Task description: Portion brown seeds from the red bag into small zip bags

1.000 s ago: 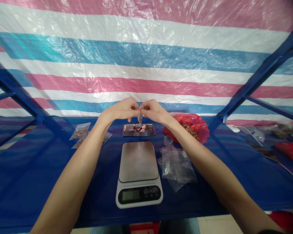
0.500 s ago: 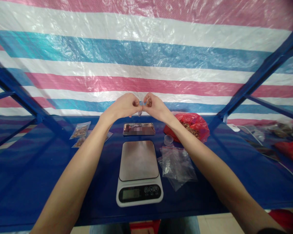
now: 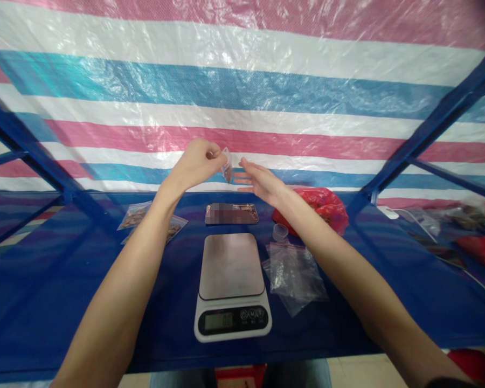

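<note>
My left hand (image 3: 200, 163) pinches a small clear zip bag (image 3: 227, 166) by its upper part, and something brownish shows low inside it. The bag hangs in the air above the far side of the blue table. My right hand (image 3: 261, 180) is just right of the bag, fingers stretched out and apart, holding nothing. Below the hands lies a phone (image 3: 231, 214) with a lit screen. Nearer to me stands a kitchen scale (image 3: 231, 267) with a bare steel plate; its display seems to read zero.
Filled zip bags (image 3: 135, 214) lie at the left, partly behind my left forearm. To the right are a red plastic bag (image 3: 334, 210) of brown pieces, a small clear cup (image 3: 280, 232) and flat clear zip bags (image 3: 295, 275). Blue metal posts (image 3: 424, 129) and striped sheeting (image 3: 234, 86) bound the table.
My right hand has let go of the small zip bag and spread its fingers, moving slightly right. My left hand has lifted the bag a little and moved slightly left.
</note>
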The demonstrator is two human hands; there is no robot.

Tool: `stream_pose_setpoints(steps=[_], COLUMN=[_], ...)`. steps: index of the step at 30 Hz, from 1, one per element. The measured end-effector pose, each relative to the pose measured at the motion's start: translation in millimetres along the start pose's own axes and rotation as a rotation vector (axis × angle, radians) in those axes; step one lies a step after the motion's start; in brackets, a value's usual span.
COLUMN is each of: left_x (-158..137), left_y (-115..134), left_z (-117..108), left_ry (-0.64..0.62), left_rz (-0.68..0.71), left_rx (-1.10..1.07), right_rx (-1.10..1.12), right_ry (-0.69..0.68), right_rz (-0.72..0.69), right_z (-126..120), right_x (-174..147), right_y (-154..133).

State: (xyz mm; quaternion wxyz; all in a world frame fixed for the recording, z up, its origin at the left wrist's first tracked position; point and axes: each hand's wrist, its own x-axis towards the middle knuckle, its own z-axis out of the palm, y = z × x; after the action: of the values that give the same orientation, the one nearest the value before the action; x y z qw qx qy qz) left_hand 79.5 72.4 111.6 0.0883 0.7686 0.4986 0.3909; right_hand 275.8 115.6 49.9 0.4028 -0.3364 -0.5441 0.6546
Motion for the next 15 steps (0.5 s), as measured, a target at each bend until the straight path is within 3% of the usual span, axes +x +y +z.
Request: stream_pose_setpoints(steps=[2,4,11,15], left_x=[0.4,0.8,-0.3,-2.8], left_y=[0.9,1.5,-2.9,-3.2], left_z=[-1.5,-2.2,-5.2,-9.3], left_ry=[-0.013,-0.034,-0.057,-0.050], left_rz=[-0.029,-0.046,-0.039,-0.019], left_rx=[-0.075,-0.146,-0.246,-0.244], right_rx=[0.103,0.168,0.229,0.142], right_ry=[-0.121,-0.169,-0.130,-0.071], right_rz=[0.107,0.114,-0.019,-0.081], right_z=[-2.0,-4.1,-7.9,-4.8], right_x=[2.8,5.7,7.5,3.3], right_y=[4.9,8.5,5.8,-0.4])
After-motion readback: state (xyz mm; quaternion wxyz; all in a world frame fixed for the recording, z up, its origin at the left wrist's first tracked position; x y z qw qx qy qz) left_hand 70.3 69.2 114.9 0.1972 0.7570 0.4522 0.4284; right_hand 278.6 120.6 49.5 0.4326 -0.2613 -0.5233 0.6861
